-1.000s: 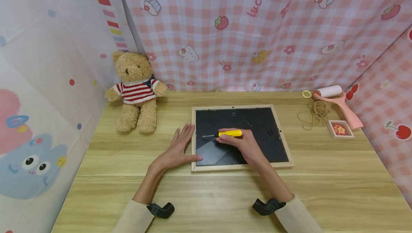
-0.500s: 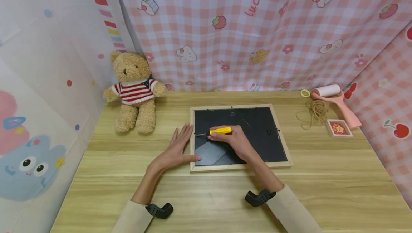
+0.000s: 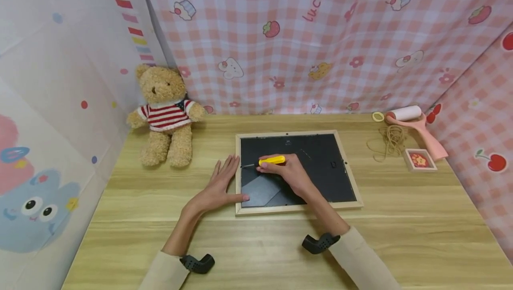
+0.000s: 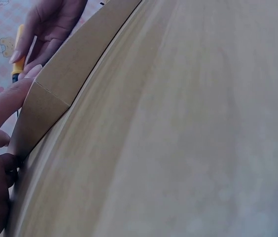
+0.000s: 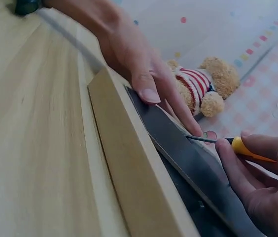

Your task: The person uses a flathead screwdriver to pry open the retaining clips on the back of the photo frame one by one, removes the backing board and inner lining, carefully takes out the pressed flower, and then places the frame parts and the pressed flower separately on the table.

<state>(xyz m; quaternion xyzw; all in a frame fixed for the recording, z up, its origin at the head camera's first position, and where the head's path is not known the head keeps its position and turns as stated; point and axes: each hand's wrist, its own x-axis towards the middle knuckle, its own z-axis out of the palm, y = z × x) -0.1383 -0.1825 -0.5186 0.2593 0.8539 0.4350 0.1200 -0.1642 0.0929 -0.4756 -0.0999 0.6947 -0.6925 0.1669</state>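
A wooden picture frame (image 3: 349, 170) lies face down on the table, its black backing (image 3: 320, 165) up. My right hand (image 3: 289, 174) grips a yellow-handled screwdriver (image 3: 272, 161) lying nearly flat, its metal tip (image 5: 208, 140) at the frame's left inner edge. My left hand (image 3: 218, 186) rests flat on the table against the frame's left side (image 5: 124, 163), thumb on the lower left corner. In the left wrist view the frame's outer edge (image 4: 60, 84) and the right hand (image 4: 50, 24) show.
A teddy bear (image 3: 165, 116) in a striped sweater sits at the back left. At the back right are a pink lint roller (image 3: 417, 123), a bundle of rubber bands (image 3: 390, 140), a tape ring (image 3: 378, 116) and a small framed picture (image 3: 419, 160). Cloth walls surround the table.
My right hand has slid the screwdriver leftward across the backing, bringing its tip to the frame's left edge. The left hand has stayed in place.
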